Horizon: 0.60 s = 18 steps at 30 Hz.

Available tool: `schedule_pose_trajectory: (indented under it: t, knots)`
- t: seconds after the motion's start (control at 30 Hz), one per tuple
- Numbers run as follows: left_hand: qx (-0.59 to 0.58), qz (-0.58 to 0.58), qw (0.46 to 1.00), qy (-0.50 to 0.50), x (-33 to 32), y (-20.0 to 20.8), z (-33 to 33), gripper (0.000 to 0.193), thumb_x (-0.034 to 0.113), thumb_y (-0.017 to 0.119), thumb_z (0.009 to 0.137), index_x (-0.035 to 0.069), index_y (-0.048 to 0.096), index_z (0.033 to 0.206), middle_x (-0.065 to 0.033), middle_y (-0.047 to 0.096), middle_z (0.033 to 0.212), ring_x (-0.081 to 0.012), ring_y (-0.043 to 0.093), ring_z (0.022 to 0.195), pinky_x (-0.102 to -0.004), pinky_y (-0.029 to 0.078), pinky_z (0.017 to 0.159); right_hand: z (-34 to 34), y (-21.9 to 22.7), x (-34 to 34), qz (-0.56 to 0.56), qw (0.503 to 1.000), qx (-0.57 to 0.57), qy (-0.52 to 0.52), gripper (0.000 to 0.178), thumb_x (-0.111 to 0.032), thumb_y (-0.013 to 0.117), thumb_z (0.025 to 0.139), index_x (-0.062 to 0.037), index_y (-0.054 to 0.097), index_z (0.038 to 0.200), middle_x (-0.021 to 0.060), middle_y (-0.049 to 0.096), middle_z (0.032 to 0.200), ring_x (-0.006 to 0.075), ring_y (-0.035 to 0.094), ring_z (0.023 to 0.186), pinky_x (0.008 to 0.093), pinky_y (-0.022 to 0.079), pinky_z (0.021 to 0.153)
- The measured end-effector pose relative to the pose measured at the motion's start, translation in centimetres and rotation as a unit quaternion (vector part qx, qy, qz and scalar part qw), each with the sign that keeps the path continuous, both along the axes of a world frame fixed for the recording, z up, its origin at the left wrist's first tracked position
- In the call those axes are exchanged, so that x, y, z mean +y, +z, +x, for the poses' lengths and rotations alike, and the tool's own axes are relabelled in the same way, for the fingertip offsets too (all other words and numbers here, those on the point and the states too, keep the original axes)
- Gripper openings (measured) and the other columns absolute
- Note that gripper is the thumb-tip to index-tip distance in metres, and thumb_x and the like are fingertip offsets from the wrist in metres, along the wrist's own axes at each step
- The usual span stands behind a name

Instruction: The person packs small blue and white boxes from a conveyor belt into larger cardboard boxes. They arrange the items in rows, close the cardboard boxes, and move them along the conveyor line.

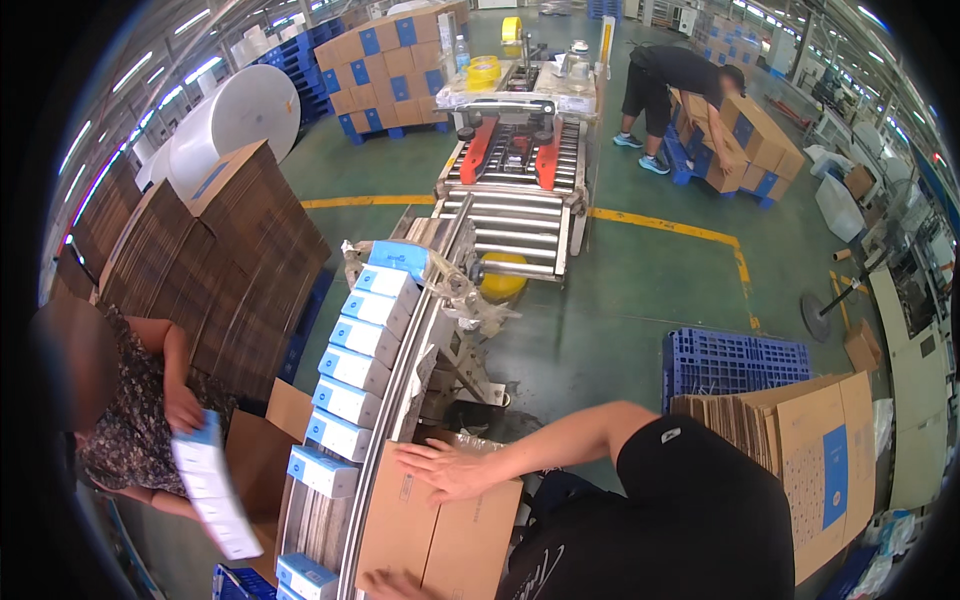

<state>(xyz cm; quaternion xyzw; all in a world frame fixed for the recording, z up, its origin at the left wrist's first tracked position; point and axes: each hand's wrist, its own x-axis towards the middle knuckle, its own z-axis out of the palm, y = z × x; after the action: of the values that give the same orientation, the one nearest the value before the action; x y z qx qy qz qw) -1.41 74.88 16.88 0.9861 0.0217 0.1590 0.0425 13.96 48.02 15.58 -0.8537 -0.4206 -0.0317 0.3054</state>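
A brown cardboard carton with its top flaps folded together lies beside the conveyor rail, low in the middle. My right hand rests palm down on the carton's top, fingers spread. Closer to me, at the lower edge, my left hand touches the same carton; its fingers look stretched out, though much of the hand is cut off. Left of the carton, a row of white-and-blue packs stands along the conveyor.
At the left, another person holds a strip of white packs by an open carton. Flattened cartons stand behind. Ahead is a roller conveyor with a taping machine. Right lies a blue pallet; a co-worker bends over stacked cartons.
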Motion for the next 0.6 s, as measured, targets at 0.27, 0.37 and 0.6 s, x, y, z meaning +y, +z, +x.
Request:
schedule_pose_trajectory:
  t: [0.27, 0.37, 0.6]
  knots:
    - [0.032, -0.061, 0.994, 0.080, 4.3, -0.3, -8.2, 0.057, 0.027, 0.057, 0.086, -0.003, 0.038, 0.131, -0.0206, 0.039, 0.135, -0.0360, 0.039, 0.123, -0.0482, 0.031, 0.103, -6.6, -12.4, 2.2, 0.055, 0.894, 0.358, -0.263, 0.060, -0.039, 0.060, 0.084, 0.0003, 0.041, 0.125, 0.0201, 0.051, 0.117, 0.0288, 0.049, 0.113, 0.0366, 0.039, 0.094]
    - [0.074, -0.167, 0.978, 0.099, 4.7, -0.4, -9.2, 0.064, 0.037, 0.055, 0.085, -0.001, 0.036, 0.132, -0.0179, 0.039, 0.136, -0.0326, 0.040, 0.123, -0.0468, 0.031, 0.103, -7.9, -9.4, 3.6, 0.035, 0.881, 0.472, -0.002, 0.046, -0.034, 0.068, 0.079, 0.0007, 0.053, 0.104, 0.0119, 0.060, 0.094, 0.0171, 0.058, 0.089, 0.0322, 0.047, 0.075]
    - [0.176, -0.793, 0.559, 0.166, 13.4, -9.5, -13.3, 0.074, 0.060, 0.044, 0.085, 0.007, 0.035, 0.136, -0.0104, 0.043, 0.135, -0.0250, 0.042, 0.121, -0.0431, 0.033, 0.102, -10.3, 12.4, 7.2, 0.147, 0.869, 0.415, 0.226, 0.031, -0.020, 0.053, 0.088, 0.0009, 0.036, 0.102, 0.0236, 0.060, 0.080, 0.0382, 0.061, 0.073, 0.0400, 0.046, 0.058]
